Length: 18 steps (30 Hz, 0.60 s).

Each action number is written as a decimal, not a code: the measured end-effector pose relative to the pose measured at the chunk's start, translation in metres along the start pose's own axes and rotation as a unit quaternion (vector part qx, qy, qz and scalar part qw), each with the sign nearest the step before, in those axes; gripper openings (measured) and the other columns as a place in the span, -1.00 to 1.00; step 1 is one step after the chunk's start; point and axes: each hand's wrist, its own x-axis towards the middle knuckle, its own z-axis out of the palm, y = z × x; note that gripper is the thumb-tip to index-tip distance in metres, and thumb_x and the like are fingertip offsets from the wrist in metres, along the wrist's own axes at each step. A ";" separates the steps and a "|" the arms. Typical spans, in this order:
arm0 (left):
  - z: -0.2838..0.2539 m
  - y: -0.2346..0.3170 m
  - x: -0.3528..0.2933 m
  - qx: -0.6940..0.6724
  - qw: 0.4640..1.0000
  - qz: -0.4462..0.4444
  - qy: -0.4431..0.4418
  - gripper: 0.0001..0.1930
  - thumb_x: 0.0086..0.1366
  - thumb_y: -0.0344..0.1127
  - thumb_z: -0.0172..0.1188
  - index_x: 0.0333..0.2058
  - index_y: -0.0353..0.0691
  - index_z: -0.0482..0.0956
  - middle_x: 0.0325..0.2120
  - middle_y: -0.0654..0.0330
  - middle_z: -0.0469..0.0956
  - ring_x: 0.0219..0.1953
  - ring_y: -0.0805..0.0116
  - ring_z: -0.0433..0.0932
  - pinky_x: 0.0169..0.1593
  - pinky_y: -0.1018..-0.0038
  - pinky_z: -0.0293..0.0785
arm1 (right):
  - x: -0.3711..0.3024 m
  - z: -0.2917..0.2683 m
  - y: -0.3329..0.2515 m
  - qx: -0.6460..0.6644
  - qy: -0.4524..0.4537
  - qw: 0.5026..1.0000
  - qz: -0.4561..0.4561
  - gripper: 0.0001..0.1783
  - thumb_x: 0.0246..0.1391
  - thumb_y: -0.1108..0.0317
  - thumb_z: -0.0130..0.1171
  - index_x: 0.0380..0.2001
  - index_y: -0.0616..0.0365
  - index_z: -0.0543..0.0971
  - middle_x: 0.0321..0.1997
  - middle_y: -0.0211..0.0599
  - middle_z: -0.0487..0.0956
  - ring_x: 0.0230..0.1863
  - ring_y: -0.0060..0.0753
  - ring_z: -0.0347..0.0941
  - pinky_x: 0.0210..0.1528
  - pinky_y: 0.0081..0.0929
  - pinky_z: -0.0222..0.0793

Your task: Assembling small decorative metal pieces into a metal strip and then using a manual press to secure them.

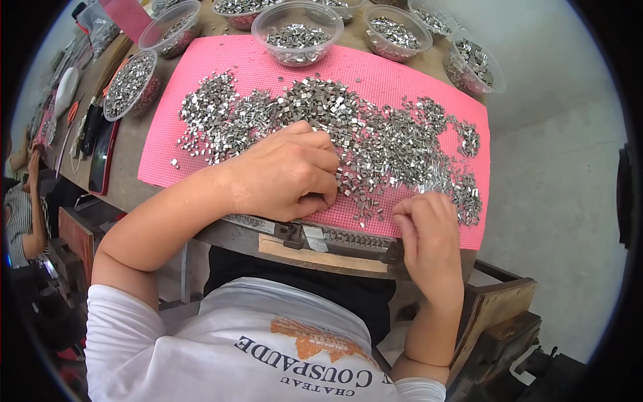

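Many small shiny metal pieces [395,144] lie spread in heaps over a pink textured mat [167,151]. My left hand [288,171] rests at the near side of the heap, its fingers curled inward; whatever the fingertips hold is hidden. My right hand [429,228] is over the mat's near right part, thumb and fingers drawn together beside the pieces; anything between them is too small to make out. Along the table's front edge, below both hands, runs a dark metal rail [321,240] with a row of small pieces set in it toward its right part.
Clear plastic bowls of metal pieces ring the mat, including a far middle bowl [298,33], a left bowl [132,84] and a right bowl [472,63]. A phone [104,157] and orange-handled scissors [72,112] lie at left. Another person [27,208] sits at far left.
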 end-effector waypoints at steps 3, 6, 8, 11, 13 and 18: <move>0.003 0.006 -0.004 0.018 0.999 -0.021 0.030 -0.85 -0.04 -0.35 0.47 -0.44 -0.01 0.70 -0.39 0.40 0.53 -0.19 0.31 0.49 -0.08 0.32 0.32 | -0.004 0.001 0.003 -0.017 0.028 0.999 0.015 -0.87 0.07 0.50 0.31 -0.28 0.12 0.58 -0.28 -0.29 0.52 -0.20 -0.15 0.42 -0.13 -0.22 0.26; 0.002 0.010 -0.008 0.050 0.997 -0.051 0.038 -0.82 -0.04 -0.29 0.50 -0.39 0.02 0.74 -0.38 0.41 0.53 -0.17 0.33 0.49 -0.05 0.33 0.31 | -0.003 0.005 -0.004 0.001 0.033 0.999 0.009 -0.87 0.06 0.53 0.30 -0.29 0.17 0.60 -0.32 -0.23 0.55 -0.20 -0.09 0.44 -0.10 -0.22 0.29; 0.001 0.008 -0.011 0.042 0.997 -0.055 0.042 -0.79 -0.05 -0.27 0.51 -0.36 0.03 0.76 -0.36 0.42 0.55 -0.16 0.33 0.49 -0.04 0.33 0.31 | -0.003 0.008 -0.006 -0.006 0.033 0.999 0.006 -0.85 0.03 0.49 0.35 -0.29 0.16 0.61 -0.32 -0.25 0.56 -0.20 -0.11 0.46 -0.10 -0.22 0.29; 0.001 0.008 -0.014 0.034 0.996 -0.070 0.048 -0.76 -0.05 -0.23 0.53 -0.32 0.06 0.79 -0.33 0.44 0.57 -0.15 0.35 0.50 -0.03 0.32 0.30 | -0.004 0.015 -0.011 -0.022 0.051 0.998 0.020 -0.85 0.01 0.45 0.38 -0.33 0.15 0.62 -0.34 -0.26 0.55 -0.24 -0.12 0.45 -0.12 -0.21 0.29; 0.002 0.008 -0.017 0.036 0.995 -0.081 0.049 -0.75 -0.05 -0.22 0.53 -0.31 0.07 0.80 -0.32 0.45 0.59 -0.14 0.36 0.50 -0.03 0.31 0.30 | -0.003 0.018 -0.012 -0.037 0.057 0.997 0.031 -0.86 0.01 0.44 0.39 -0.34 0.14 0.62 -0.36 -0.26 0.54 -0.26 -0.12 0.45 -0.13 -0.21 0.28; 0.006 0.008 -0.017 0.053 0.993 -0.068 0.075 -0.78 -0.02 -0.23 0.51 -0.32 0.08 0.78 -0.33 0.48 0.58 -0.14 0.38 0.50 -0.03 0.32 0.29 | 0.001 0.025 -0.018 -0.077 0.079 0.993 0.042 -0.89 0.00 0.46 0.38 -0.40 0.14 0.61 -0.41 -0.26 0.51 -0.30 -0.12 0.44 -0.17 -0.18 0.27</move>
